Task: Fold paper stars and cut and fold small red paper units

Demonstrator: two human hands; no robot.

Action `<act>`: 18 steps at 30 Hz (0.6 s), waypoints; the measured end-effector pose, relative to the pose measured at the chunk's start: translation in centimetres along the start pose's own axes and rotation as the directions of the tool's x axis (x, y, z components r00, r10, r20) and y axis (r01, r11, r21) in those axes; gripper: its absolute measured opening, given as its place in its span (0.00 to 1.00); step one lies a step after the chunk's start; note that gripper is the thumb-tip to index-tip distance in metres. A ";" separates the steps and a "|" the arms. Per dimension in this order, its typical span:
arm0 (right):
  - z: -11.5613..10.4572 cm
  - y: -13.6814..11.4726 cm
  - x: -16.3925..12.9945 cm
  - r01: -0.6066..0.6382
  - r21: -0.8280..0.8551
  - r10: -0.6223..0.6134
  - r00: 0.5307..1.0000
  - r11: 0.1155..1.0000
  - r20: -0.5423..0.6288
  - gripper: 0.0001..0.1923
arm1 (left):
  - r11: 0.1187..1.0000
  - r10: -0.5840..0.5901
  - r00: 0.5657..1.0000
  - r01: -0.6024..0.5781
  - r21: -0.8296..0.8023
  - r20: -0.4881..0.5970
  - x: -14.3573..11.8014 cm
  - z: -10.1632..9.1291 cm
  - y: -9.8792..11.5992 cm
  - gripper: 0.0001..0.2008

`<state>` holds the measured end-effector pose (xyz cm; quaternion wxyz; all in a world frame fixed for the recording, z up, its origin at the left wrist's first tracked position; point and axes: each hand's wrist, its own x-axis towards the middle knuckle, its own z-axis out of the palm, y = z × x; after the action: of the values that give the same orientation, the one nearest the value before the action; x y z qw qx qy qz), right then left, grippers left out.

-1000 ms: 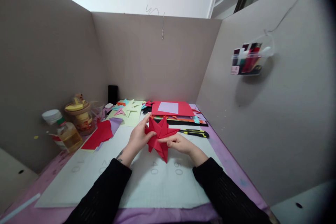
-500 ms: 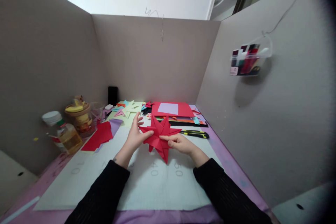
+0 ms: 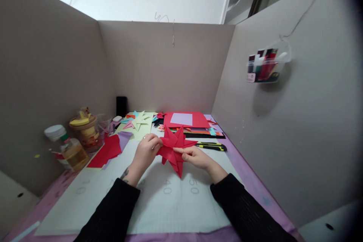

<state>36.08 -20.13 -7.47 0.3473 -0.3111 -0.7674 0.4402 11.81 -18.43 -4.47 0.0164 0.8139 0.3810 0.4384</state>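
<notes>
A red folded paper star (image 3: 176,157) with several points is held up over the white sheet (image 3: 159,211). My left hand (image 3: 148,152) is closed on its left point, thumb and fingers pinching the paper. From the right, my right hand (image 3: 196,156) grips the star, its index finger stretched across the front toward the centre and the other fingers curled. Whatever those curled fingers touch behind the star is hidden.
Behind the star lie red card with a lilac square (image 3: 181,119), a yellow-black cutter knife (image 3: 211,146) and folded paper stars (image 3: 140,120). At left are red paper pieces (image 3: 107,150), a bottle (image 3: 74,154) and a lidded cup (image 3: 86,132). Grey panels enclose three sides.
My left hand has turned over and shifted its hold, from thumb on the front with fingers spread to a pinch on the left point. The right hand stays nearly where it was.
</notes>
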 end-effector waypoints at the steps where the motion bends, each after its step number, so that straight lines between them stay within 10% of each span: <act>1: 0.0 0.0 0.0 0.004 0.000 -0.004 1.000 1.000 -0.005 0.25 | 0.999 -0.002 1.000 0.003 -0.049 0.020 0.0 0.0 -0.1 0.08; 18: -0.2 0.1 0.0 0.027 0.019 -0.026 0.999 0.999 -0.028 0.25 | 0.941 -0.133 0.988 0.152 -0.302 0.084 0.1 0.1 -1.3 0.03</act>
<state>36.31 -20.01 -7.44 0.3669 -0.3036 -0.7622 0.4385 11.18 -17.41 -4.93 0.1863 0.7851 0.3654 0.4641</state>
